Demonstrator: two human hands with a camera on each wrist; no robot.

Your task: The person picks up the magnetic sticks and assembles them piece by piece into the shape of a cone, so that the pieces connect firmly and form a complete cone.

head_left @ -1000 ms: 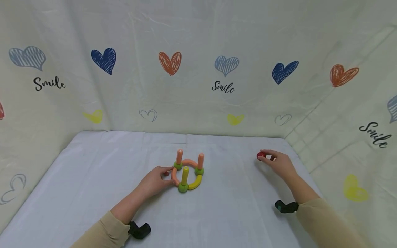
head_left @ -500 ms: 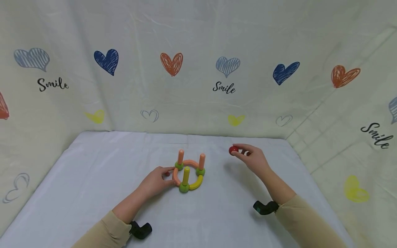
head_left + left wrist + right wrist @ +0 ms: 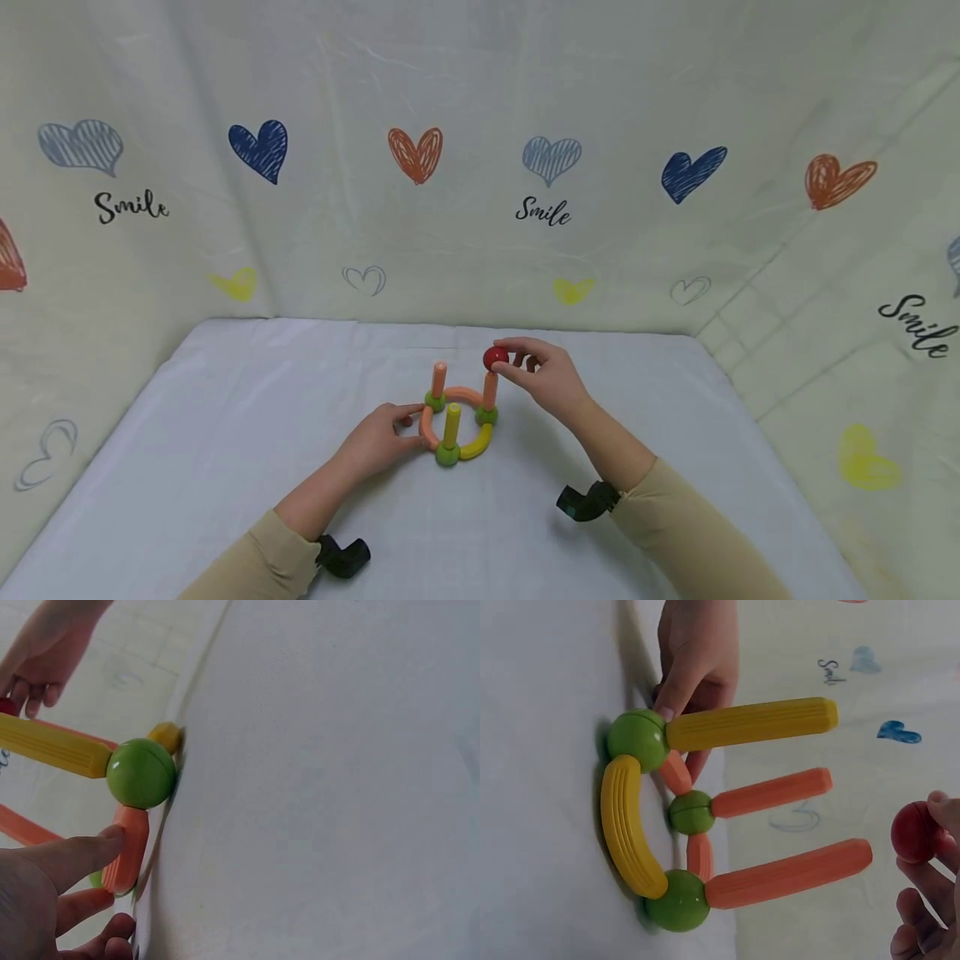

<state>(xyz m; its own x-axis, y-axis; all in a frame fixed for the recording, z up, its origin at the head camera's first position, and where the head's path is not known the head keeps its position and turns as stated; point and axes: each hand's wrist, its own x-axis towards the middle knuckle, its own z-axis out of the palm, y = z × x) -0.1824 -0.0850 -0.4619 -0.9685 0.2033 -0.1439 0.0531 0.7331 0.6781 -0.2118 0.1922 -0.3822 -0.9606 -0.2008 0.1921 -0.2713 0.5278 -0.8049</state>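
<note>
On the table a toy frame of green balls and rods stands, its ring made of orange and yellow curved rods. From the green balls rise a yellow straight rod [image 3: 452, 426] and two orange straight rods [image 3: 789, 874]. My left hand [image 3: 380, 442] pinches an orange curved rod [image 3: 127, 850] on the ring's left side, thumb on the near face. With thumb and fingertips, my right hand [image 3: 546, 379] holds a red ball [image 3: 496, 359] just above the right orange rod. A small gap shows between ball and rod tip in the right wrist view [image 3: 913, 831].
A white cloth covers the table [image 3: 247, 400]. Behind it and at the sides hangs a pale sheet [image 3: 465, 242] printed with hearts and "Smile". Each wrist wears a black camera [image 3: 588, 501].
My right hand has carried the red ball leftward across the table, from the far right to above the right orange rod. The left hand and the frame have stayed in place.
</note>
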